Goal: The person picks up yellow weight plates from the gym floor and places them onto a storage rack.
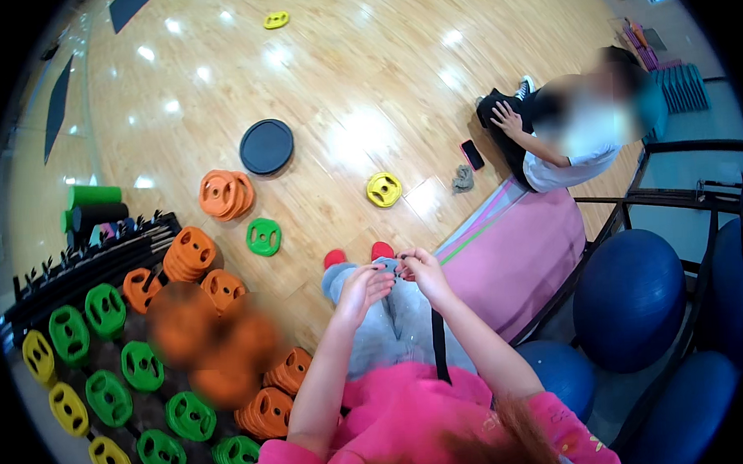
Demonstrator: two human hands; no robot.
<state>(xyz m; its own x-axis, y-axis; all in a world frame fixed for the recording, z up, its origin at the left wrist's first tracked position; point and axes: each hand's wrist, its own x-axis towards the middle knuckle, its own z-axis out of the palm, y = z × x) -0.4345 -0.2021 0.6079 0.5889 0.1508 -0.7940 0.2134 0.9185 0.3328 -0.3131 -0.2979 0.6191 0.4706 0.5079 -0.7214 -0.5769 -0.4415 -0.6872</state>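
Observation:
My left hand (366, 289) is held up in front of my thighs, its fingers extended and nothing visible in it. Just beside it, my right hand (423, 273) has curled fingers, and whether they pinch anything is too small to tell. Below both hands are my grey trousers (405, 323) and red shoes (382, 250). A yellow weight plate (383, 190) lies on the wooden floor beyond my feet. To its left are a green weight plate (263, 237), a stack of orange plates (223, 194) and a round black disc (266, 146).
Racked orange (189, 250), green (109, 397) and yellow plates (68, 409) fill the left. A seated person (570, 121) is at the right, near a phone (472, 155), a crumpled grey cloth (462, 178) and pink mats (513, 258). Blue exercise balls (629, 299) sit in a black frame.

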